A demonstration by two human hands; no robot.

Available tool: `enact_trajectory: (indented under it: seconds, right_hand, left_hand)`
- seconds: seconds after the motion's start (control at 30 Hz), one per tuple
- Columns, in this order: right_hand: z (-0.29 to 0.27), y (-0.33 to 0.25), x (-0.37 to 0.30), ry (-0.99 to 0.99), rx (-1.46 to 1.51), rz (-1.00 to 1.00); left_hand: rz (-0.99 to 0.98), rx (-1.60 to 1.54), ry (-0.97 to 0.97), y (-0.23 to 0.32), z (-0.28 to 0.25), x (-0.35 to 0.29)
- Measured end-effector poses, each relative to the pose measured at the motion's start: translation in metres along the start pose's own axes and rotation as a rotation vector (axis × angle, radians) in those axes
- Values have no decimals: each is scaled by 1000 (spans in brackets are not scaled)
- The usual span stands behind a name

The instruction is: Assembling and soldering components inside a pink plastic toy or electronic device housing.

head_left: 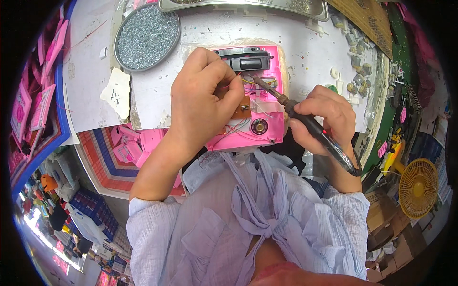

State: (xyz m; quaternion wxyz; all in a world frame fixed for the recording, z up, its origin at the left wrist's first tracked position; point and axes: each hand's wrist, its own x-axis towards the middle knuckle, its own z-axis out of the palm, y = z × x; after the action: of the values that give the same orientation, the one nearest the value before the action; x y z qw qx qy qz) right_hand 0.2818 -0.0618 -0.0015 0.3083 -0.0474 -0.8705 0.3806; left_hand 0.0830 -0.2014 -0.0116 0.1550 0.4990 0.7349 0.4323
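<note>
A pink plastic housing (275, 129) lies open on the bench, with coloured wires, a brown circuit board (244, 108) and a round speaker (259, 126) inside. A black plastic part (250, 61) sits across its far end. My right hand (329, 117) grips a soldering iron (312, 127) by its black handle; the metal tip points down-left at the wires in the housing's upper middle. Over the left side of the housing, my left hand (202, 90) pinches with thumb and forefinger close to that tip. What lies between those fingertips is mostly hidden, seemingly a thin wire.
A round tray (179, 39) full of small screws stands at the far left, and a metal tray (248, 6) at the far edge. Torn white paper (116, 93) lies left of my hand. Small grey parts (358, 66) cluster at the right, above a yellow fan (419, 188).
</note>
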Motion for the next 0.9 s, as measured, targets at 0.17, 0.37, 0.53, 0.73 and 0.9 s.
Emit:
enact_trajectory:
  seconds: [0.17, 0.37, 0.53, 0.73, 0.9]
  right_hand:
    - [0, 0, 3, -34, -9, 34]
    - [4, 5, 7, -47, 20, 0]
    - [5, 4, 8, -23, 7, -7]
    - [5, 5, 8, -18, 8, -2]
    - [4, 4, 9, -32, -10, -10]
  left_hand:
    - [14, 28, 9, 0, 1, 0]
    - [56, 48, 33, -3, 4, -2]
    - [34, 8, 53, -4, 7, -4]
    - [90, 34, 88, -8, 11, -5]
    - [99, 63, 105, -8, 14, -5]
